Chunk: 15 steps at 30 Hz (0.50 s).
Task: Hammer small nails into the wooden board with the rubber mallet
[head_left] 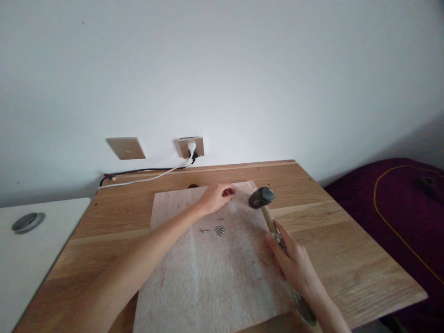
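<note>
Clearly, in the head view, a mallet [268, 217] is grasped around its handle by the right hand [293, 259], right of the lower centre. Its dark, cylindrical head is scuffed and is joined to a pale wooden shaft; the mottled marks near the grip are too small to be read. At the centre, the left hand [215, 197] is curled, fingertips drawn together, above a pale, worn board [208, 286]; whether anything is pinched cannot be told. Below it, slim silvery fasteners [220, 230] are fanned out.
</note>
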Each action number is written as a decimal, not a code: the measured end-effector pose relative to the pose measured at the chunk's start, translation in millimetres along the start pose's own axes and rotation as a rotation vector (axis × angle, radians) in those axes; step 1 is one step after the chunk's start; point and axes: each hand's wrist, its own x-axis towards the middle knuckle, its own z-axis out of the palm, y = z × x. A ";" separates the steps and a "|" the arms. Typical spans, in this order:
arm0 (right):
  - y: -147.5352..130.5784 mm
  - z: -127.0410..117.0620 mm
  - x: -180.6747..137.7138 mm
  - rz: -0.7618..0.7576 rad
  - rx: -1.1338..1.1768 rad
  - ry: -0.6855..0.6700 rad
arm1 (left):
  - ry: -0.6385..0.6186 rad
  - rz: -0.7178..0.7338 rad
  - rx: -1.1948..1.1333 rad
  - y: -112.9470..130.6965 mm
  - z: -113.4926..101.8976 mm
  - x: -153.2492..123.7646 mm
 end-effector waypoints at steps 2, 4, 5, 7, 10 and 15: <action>0.0 0.2 -0.3 -0.001 0.001 0.002 | 0.003 0.006 0.004 -3.3 1.9 -2.8; -2.2 -1.1 -0.6 0.004 0.002 -0.003 | -0.002 0.015 0.010 -5.1 1.6 -6.0; -3.7 -1.9 -0.9 0.007 0.004 -0.004 | -0.006 0.020 0.013 -5.5 1.2 -7.2; -6.6 -3.6 -1.4 0.018 0.012 -0.011 | -0.011 0.028 0.017 -6.0 0.9 -8.5; -9.5 -5.7 -1.9 0.044 0.029 -0.036 | -0.014 0.036 0.020 -6.5 1.2 -8.4; -14.8 -8.3 -2.8 0.111 0.053 -0.088 | -0.015 0.034 0.014 -8.3 2.6 -7.2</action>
